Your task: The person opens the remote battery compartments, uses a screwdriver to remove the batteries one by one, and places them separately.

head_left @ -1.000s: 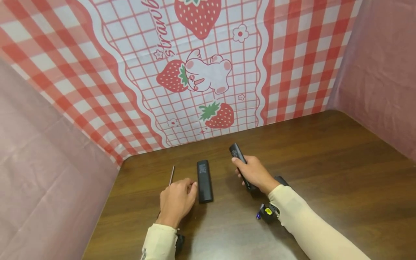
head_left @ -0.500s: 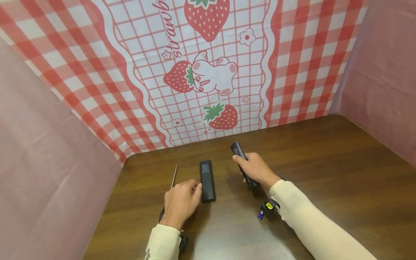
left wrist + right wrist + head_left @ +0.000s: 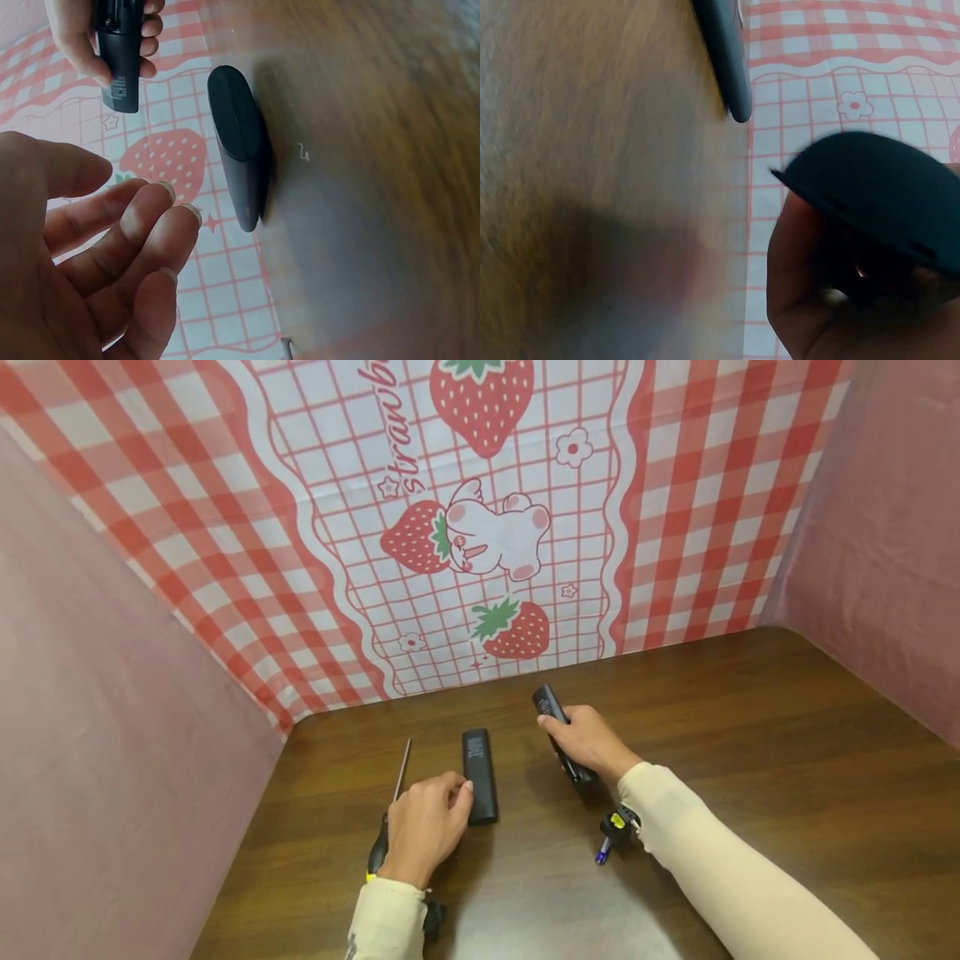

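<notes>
My right hand [image 3: 592,743] grips a long black casing [image 3: 551,700] with pale print on it, raised over the table and tilted. The left wrist view shows an uncovered, recessed section of this casing [image 3: 120,71]. Around its underside, my right fingers are partly hidden in the right wrist view, where its rounded end [image 3: 885,191] faces the camera. A similar flat black piece [image 3: 480,781] with small print lies on the table. Beside its left edge is my left hand [image 3: 427,827]; the left wrist view has its loosely bent fingers [image 3: 176,232] apart from the piece, holding nothing.
A screwdriver with a thin metal shaft [image 3: 402,768] and a black and yellow handle [image 3: 378,852] lies left of my left hand. The brown wooden table [image 3: 750,735] meets a red-and-white strawberry cloth [image 3: 510,527] at the back. Pink cloth walls [image 3: 885,527] enclose the sides.
The head view has shifted slightly. My left hand has edged right beside the lying black piece, uncovering more of the screwdriver handle. My right hand keeps its hold on the casing, almost in place.
</notes>
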Available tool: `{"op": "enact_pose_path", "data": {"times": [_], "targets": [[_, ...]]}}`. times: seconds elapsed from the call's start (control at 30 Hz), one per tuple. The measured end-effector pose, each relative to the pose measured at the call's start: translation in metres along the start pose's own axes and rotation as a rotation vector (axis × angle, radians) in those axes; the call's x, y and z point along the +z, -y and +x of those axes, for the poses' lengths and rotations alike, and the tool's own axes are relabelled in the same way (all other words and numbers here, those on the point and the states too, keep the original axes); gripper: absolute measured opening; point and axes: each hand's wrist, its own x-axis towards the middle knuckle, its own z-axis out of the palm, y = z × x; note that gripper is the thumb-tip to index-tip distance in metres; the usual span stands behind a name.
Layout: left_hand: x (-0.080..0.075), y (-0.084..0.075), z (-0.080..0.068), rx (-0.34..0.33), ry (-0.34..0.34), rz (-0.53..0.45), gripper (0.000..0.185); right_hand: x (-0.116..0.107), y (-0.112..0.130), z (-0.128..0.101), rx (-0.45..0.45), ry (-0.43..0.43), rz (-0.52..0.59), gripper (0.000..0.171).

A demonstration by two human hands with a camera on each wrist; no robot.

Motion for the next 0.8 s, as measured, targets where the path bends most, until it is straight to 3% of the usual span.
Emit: {"op": "enact_pose_path", "data": {"times": [0.5, 0.8], "targets": [[0.000, -0.004, 0.001, -0.011, 0.005, -0.012, 0.014, 0.002, 0.001, 0.017, 0.023, 0.032, -0.003, 0.035], [-0.001, -0.001, -0.005, -0.034, -0.019, -0.002, 0.014, 0.009, 0.001, 0.027, 0.038, 0.046, -0.085, 0.034]]}}
